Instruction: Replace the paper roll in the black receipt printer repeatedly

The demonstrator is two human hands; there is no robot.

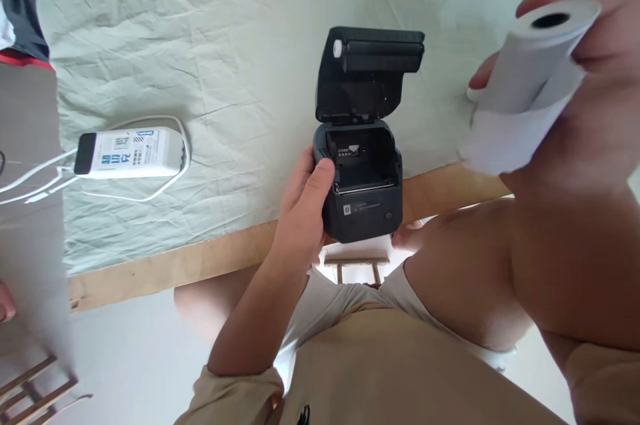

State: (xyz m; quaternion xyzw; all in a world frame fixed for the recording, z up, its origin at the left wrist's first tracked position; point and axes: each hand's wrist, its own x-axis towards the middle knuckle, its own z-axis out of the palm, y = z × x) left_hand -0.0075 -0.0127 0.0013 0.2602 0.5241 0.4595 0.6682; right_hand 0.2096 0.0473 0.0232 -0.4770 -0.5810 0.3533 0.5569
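Note:
My left hand is closed around the left side of a small dark label printer, its thumb on the top edge. The printer's lid is flipped up, with a black roller along it, and no roll lies in the open compartment. At the right, my right hand is closed on a white paper roll, holding it raised above the table. A loose end of the paper hangs from the roll. Motion blurs this hand, and the roll hides part of its fingers.
A white power bank or adapter with blue print and white cables lies left on the pale green cloth. A wooden table edge runs in front of my legs. Part of another person's clothing shows at the top left.

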